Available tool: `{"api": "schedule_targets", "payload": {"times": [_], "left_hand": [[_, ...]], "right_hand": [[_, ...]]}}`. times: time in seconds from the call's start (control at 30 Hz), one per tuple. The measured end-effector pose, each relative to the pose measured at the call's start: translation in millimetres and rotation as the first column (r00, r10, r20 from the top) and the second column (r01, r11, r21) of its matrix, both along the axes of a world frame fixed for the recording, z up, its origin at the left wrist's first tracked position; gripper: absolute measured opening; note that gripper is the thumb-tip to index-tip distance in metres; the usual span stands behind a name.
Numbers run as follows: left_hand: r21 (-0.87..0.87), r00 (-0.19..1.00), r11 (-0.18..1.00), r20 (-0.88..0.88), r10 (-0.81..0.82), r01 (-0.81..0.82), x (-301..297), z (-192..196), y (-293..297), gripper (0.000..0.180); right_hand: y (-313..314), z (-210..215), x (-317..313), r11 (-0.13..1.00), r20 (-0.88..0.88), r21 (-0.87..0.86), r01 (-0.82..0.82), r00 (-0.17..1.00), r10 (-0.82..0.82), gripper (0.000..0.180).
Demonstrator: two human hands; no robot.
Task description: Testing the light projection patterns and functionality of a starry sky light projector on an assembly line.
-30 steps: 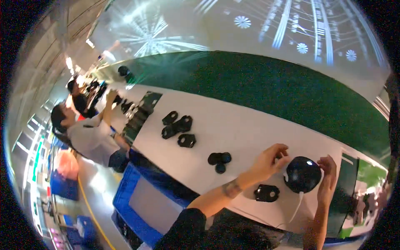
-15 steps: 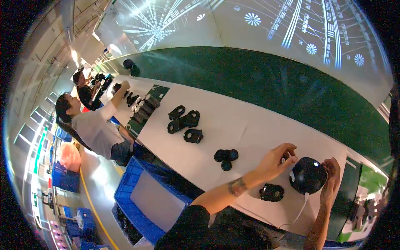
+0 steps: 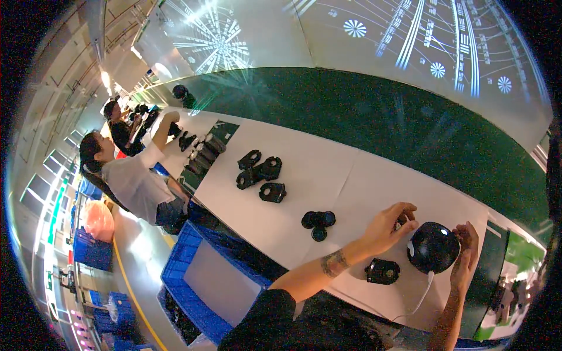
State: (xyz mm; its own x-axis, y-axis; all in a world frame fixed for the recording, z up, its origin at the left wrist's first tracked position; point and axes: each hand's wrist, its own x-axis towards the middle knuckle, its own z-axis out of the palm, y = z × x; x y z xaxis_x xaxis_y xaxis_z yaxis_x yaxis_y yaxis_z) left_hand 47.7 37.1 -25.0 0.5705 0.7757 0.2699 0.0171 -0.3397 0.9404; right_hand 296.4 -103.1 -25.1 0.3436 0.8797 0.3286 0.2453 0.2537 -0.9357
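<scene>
A glossy black ball-shaped device (image 3: 433, 248) with a white cable (image 3: 426, 292) sits on the white table. My left hand (image 3: 389, 228) is at its left side, fingers curled and thumb tip close to the ball. A small pale glint shows between thumb and fingers; what it is, I cannot make out. Curved along the ball's right side, my right hand (image 3: 466, 251) has its fingers against it, partly hidden behind it. A black housing with a round opening (image 3: 382, 271) lies below my left wrist.
Farther left on the table (image 3: 316, 169) lie a cluster of round black parts (image 3: 318, 224) and several black housings (image 3: 271, 192). A blue crate (image 3: 193, 248) stands beside the near edge. Two co-workers sit along the far left; light patterns shine on the wall (image 3: 410, 35).
Both hands and the ball stay practically in place. At the far left, the nearer co-worker's hand has shifted slightly and greenish light beams show beside it.
</scene>
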Motion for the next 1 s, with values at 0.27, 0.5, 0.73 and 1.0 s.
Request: {"api": "schedule_targets", "payload": {"times": [0.27,0.5,0.73,1.0], "left_hand": [[-0.022,1.000,1.000,-0.004,-0.005,0.005,2.5,-1.4,0.3,0.036],[-0.003,1.000,1.000,0.018,-0.004,0.004,3.8,-12.1,0.7,0.036],[-0.259,0.997,0.964,-0.057,0.048,-0.062,3.1,-10.9,-2.3,0.035],[-0.022,0.999,0.999,0.012,0.034,-0.034,0.2,9.6,-6.2,0.034]], "right_hand": [[-1.3,3.3,-2.6,0.999,0.052,0.028,0.031,0.998,-0.033,0.078],[-1.1,7.6,-5.5,0.999,0.046,0.034,0.015,0.999,-0.017,0.076],[-0.5,8.5,-8.9,0.999,-0.021,-0.029,0.019,1.000,-0.019,0.065],[-2.7,19.7,-8.0,1.000,0.022,0.009,0.002,1.000,-0.002,0.069]]}}
